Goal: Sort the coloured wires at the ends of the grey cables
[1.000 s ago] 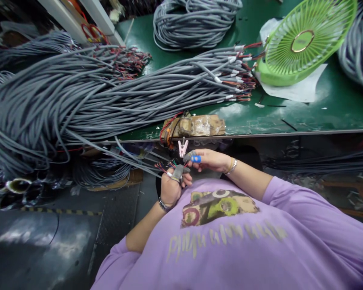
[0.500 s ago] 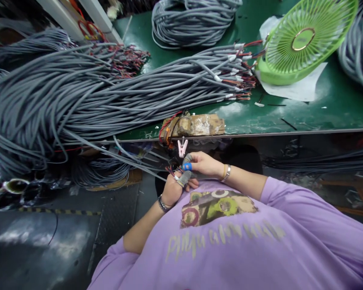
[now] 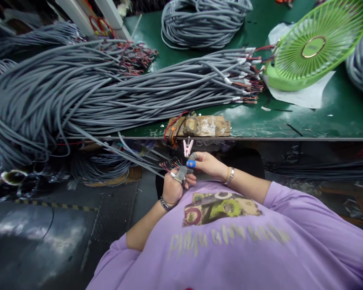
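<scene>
My left hand (image 3: 173,189) is closed on the end of a grey cable (image 3: 145,165), its thumb in a grey finger cover. Thin coloured wires (image 3: 176,164) fan out from the cable end above that thumb. My right hand (image 3: 211,166) is beside it, thumb and a covered finger pinched together, with blue tape around one digit. Whatever lies in that pinch is too small to make out. Just above the right fingertips, a pink clip (image 3: 187,148) hangs at the bench edge.
A large bundle of grey cables (image 3: 115,92) with stripped ends lies across the green bench (image 3: 314,123). A wooden block (image 3: 213,125) sits at the bench edge. Behind are a coiled cable (image 3: 204,24) and a green fan (image 3: 313,47). More cables (image 3: 99,169) lie below.
The view has shifted slightly, so the bench things appear farther right. My hands have drawn a little apart, and the coloured wires show more spread above my left thumb.
</scene>
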Demonstrator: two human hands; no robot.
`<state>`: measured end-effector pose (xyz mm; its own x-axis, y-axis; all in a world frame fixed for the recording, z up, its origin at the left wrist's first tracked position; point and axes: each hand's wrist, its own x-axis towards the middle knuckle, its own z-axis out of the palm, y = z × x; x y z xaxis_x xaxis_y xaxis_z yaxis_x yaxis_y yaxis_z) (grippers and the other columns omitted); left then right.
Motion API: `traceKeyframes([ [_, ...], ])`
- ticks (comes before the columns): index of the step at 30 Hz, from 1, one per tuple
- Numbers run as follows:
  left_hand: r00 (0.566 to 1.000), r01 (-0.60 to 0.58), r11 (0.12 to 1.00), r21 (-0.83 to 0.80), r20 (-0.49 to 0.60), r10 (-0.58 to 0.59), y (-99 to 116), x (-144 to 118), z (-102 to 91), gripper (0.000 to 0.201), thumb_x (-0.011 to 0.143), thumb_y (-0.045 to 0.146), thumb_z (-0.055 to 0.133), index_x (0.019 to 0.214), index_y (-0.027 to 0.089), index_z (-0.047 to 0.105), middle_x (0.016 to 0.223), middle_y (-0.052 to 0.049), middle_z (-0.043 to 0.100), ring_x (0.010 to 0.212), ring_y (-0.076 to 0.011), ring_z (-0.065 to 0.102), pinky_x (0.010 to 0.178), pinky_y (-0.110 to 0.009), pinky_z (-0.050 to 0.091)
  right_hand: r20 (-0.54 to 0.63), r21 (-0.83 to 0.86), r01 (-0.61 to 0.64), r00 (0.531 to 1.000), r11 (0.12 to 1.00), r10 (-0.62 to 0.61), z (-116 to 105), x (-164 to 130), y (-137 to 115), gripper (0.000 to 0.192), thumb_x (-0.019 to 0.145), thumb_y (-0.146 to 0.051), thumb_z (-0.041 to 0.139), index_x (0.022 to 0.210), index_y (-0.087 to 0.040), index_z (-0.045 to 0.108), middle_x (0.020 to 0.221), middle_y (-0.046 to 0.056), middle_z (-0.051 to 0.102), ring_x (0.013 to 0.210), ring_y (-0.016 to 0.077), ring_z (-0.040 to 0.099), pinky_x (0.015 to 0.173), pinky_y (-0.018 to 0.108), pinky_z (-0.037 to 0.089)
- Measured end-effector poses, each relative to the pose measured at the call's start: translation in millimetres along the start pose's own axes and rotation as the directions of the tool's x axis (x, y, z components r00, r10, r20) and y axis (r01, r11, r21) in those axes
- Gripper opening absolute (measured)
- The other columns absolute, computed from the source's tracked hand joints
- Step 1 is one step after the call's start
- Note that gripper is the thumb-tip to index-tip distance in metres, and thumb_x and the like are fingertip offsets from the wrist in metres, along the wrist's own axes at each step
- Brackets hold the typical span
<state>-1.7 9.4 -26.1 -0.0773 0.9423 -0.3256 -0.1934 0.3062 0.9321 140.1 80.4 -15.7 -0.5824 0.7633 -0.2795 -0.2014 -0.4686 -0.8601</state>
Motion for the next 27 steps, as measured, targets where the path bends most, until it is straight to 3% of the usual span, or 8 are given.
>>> traceKeyframes([
  [9, 1.000, -0.005, 0.989, 0.145, 0.003, 0.004, 2, -4, -0.2, 0.037, 0.082, 0.049, 0.062, 0.071, 0.014, 0.059, 0.067, -0.010, 0.073, 0.050, -0.0164, 0.067, 0.037, -0.020, 0.037, 0.033, -0.229, -0.022, 0.999, 0.973, 0.030, 7, 4, -12, 0.040, 0.060, -0.042, 0.082, 0.071, -0.013, 0.056, 0.062, -0.002, 0.057, 0.058, 0.0091, 0.048, 0.057, 0.024, 0.039],
  [16, 1.000, -0.010, 0.980, 0.200, 0.010, 0.008, 4, -5, 1.2, 0.036, 0.082, 0.047, 0.062, 0.069, 0.013, 0.062, 0.065, -0.010, 0.072, 0.048, -0.0156, 0.066, 0.038, -0.021, 0.037, 0.004, -0.249, 0.015, 1.000, 0.968, -0.015, 12, -2, -11, 0.023, 0.070, -0.033, 0.070, 0.069, -0.016, 0.054, 0.056, -0.002, 0.053, 0.054, 0.0101, 0.047, 0.052, 0.024, 0.038],
  [23, 0.999, -0.037, 0.985, 0.168, -0.021, 0.041, 1, -6, -1.6, 0.041, 0.084, 0.051, 0.060, 0.069, 0.014, 0.063, 0.063, -0.010, 0.072, 0.048, -0.0151, 0.065, 0.039, -0.021, 0.037, -0.094, -0.214, 0.046, 0.993, 0.976, -0.067, 9, 1, -8, 0.017, 0.068, -0.028, 0.065, 0.067, -0.015, 0.055, 0.062, -0.003, 0.055, 0.058, 0.0080, 0.045, 0.056, 0.022, 0.038],
  [27, 0.999, -0.040, 0.986, 0.164, -0.017, 0.043, 3, -5, -0.3, 0.038, 0.083, 0.050, 0.061, 0.072, 0.014, 0.063, 0.066, -0.009, 0.073, 0.049, -0.0158, 0.066, 0.038, -0.021, 0.036, 0.016, -0.153, -0.018, 1.000, 0.988, 0.021, 10, 1, -12, 0.029, 0.069, -0.037, 0.071, 0.069, -0.015, 0.053, 0.055, -0.004, 0.053, 0.051, 0.0077, 0.044, 0.053, 0.023, 0.037],
])
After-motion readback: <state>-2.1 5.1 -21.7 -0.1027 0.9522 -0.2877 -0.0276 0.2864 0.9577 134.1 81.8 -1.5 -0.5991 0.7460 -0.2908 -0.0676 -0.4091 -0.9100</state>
